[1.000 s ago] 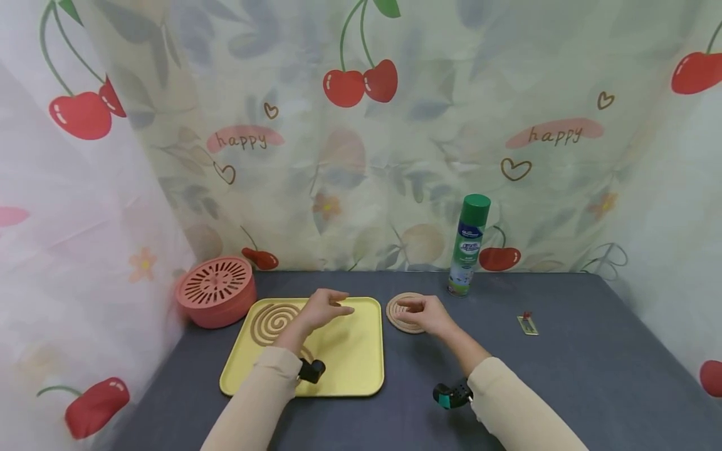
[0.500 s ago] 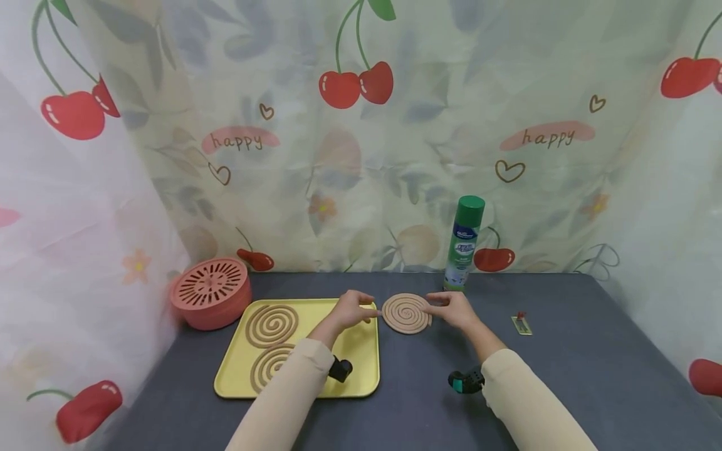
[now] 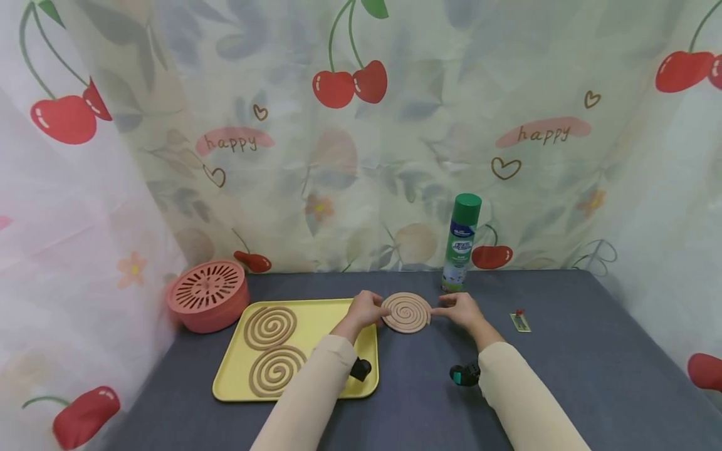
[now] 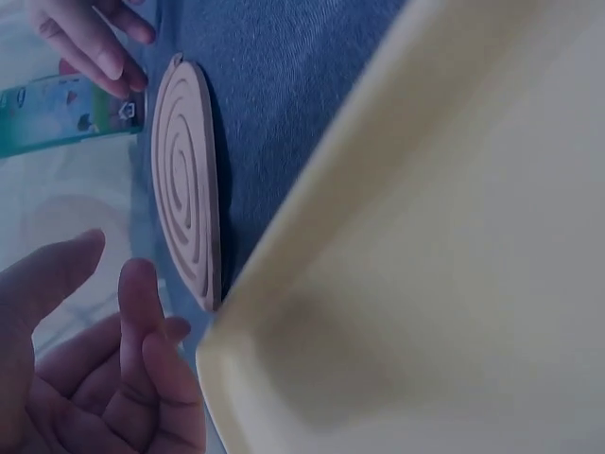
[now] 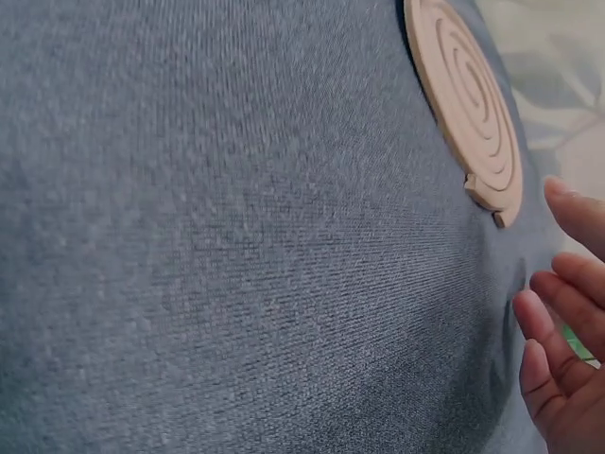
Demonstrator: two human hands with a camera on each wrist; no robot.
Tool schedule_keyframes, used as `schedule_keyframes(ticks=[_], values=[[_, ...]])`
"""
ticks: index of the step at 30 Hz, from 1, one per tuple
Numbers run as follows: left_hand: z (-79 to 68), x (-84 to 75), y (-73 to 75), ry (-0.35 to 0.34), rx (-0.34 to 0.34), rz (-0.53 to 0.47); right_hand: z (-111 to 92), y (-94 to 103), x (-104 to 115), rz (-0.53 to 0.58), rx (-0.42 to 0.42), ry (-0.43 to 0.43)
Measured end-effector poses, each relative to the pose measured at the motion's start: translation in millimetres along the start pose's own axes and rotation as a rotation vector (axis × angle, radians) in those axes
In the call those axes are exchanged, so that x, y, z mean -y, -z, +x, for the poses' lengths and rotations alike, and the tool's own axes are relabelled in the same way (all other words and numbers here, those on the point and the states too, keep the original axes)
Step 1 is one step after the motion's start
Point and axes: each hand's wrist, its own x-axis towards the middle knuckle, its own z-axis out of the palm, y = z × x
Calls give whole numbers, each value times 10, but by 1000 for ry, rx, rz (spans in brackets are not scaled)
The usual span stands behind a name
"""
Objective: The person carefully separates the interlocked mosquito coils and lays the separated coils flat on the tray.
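Observation:
A flat, tightly wound mosquito coil (image 3: 406,312) lies on the dark tabletop just right of the yellow tray. My left hand (image 3: 366,309) is over the tray's right edge, fingertips close to the coil's left rim. In the left wrist view, thumb and fingers of the left hand (image 4: 104,369) are apart with nothing between them. On the coil's other side, my right hand (image 3: 461,311) has its fingertips right at the rim. The right wrist view shows the right hand (image 5: 567,322) with loosely bent fingers, beside the end of the coil (image 5: 473,104) where small tabs stick out.
Two looser spiral coils (image 3: 271,327) lie on the left of the yellow tray (image 3: 333,351). Behind the tray at left is a round pink slotted box (image 3: 209,297). A green spray can (image 3: 461,244) stands at the back, and a small metal piece (image 3: 520,321) lies at right.
My left hand has moved right across the tray to the coil's left side, uncovering the tray's spirals. My right hand has shifted from over the coil to its right edge.

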Motion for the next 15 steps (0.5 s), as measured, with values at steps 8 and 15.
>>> schedule_keyframes(ticks=[8, 15], values=[[-16, -97, -132, 113, -74, 140, 52, -72, 62, -91, 33, 25], [-18, -140, -196, 148, -85, 177, 84, -121, 67, -56, 43, -10]])
